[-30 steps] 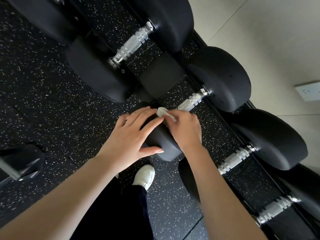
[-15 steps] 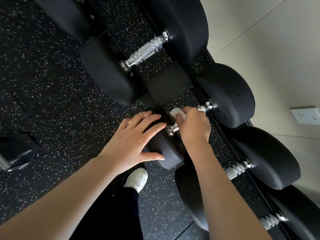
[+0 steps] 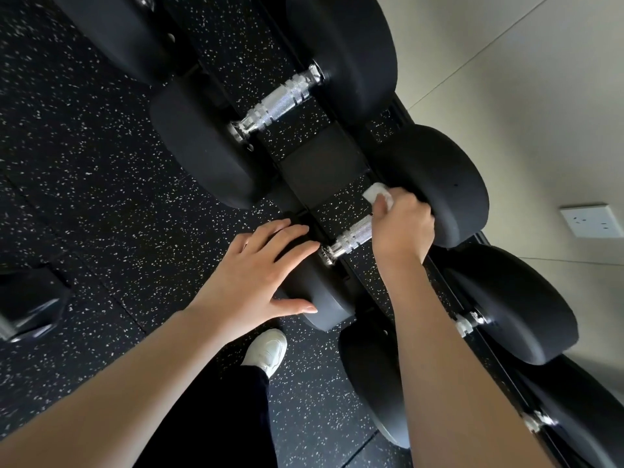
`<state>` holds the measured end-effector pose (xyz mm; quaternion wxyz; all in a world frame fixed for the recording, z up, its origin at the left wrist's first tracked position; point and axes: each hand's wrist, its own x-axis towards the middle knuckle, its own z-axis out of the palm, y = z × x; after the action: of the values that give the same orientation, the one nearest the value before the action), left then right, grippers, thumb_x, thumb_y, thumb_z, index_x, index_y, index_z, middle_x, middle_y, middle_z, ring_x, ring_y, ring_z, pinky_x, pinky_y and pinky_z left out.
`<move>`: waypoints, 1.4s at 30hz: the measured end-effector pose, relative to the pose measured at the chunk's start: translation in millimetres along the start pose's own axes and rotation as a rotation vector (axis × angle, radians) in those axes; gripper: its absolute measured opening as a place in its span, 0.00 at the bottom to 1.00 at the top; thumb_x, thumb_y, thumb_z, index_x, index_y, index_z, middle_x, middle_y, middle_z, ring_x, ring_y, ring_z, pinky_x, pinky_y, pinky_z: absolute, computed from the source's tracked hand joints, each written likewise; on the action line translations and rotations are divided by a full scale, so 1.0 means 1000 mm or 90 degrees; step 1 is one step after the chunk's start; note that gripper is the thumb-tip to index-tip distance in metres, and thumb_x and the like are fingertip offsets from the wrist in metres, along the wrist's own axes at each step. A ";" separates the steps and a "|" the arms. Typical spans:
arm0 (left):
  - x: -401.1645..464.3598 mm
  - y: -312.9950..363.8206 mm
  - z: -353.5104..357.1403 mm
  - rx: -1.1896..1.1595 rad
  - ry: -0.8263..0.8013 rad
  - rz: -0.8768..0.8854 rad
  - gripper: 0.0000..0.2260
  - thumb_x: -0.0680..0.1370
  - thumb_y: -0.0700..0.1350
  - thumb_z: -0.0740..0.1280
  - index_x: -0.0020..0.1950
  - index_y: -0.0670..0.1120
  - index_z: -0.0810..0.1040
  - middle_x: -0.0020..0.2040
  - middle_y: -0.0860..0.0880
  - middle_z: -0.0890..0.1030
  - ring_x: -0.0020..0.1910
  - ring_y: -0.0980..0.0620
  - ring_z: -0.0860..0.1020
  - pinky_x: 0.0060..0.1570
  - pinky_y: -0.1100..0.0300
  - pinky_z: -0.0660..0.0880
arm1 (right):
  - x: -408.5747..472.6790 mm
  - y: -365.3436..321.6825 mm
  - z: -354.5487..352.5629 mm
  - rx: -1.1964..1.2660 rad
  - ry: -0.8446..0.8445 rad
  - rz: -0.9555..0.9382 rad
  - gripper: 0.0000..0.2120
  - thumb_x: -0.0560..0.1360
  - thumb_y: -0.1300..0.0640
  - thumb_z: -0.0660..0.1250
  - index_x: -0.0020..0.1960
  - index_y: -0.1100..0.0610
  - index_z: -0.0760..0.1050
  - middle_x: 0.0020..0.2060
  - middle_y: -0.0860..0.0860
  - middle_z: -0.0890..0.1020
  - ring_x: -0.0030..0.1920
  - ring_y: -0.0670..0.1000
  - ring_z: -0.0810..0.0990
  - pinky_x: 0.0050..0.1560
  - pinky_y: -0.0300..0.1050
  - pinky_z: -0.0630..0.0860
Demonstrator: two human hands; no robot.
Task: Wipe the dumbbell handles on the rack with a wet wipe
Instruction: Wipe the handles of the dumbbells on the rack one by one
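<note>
My right hand [image 3: 401,228] curls round the far end of the knurled handle [image 3: 351,235], fingers clamped on the wet wipe [image 3: 376,194]. My left hand [image 3: 256,275] rests flat, fingers spread, on the near weight head [image 3: 324,298]. At 12 o'clock lies a larger dumbbell [image 3: 277,103]; at 3 o'clock, a wall socket [image 3: 591,220]; at 6 o'clock, my white shoe [image 3: 266,351].

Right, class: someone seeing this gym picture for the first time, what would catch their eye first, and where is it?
Probably the right hand at centre, curled around a chrome dumbbell handle with a white wet wipe sticking out above it. Next, the left hand lying flat on that dumbbell's near black head. A white shoe shows below.
</note>
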<state>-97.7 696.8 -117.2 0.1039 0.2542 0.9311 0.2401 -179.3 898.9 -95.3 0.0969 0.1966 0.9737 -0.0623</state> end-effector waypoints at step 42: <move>0.071 -0.165 -0.120 0.096 -0.081 0.048 0.29 0.74 0.65 0.56 0.63 0.46 0.76 0.62 0.48 0.76 0.65 0.45 0.72 0.53 0.47 0.73 | 0.052 -0.209 0.019 0.534 0.271 0.387 0.12 0.78 0.51 0.62 0.57 0.58 0.73 0.31 0.43 0.75 0.31 0.47 0.73 0.36 0.41 0.69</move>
<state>-265.8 561.8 -100.7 0.1340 0.3109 0.9278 0.1567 -305.9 723.6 -107.1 -0.1747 0.4985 0.7630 -0.3726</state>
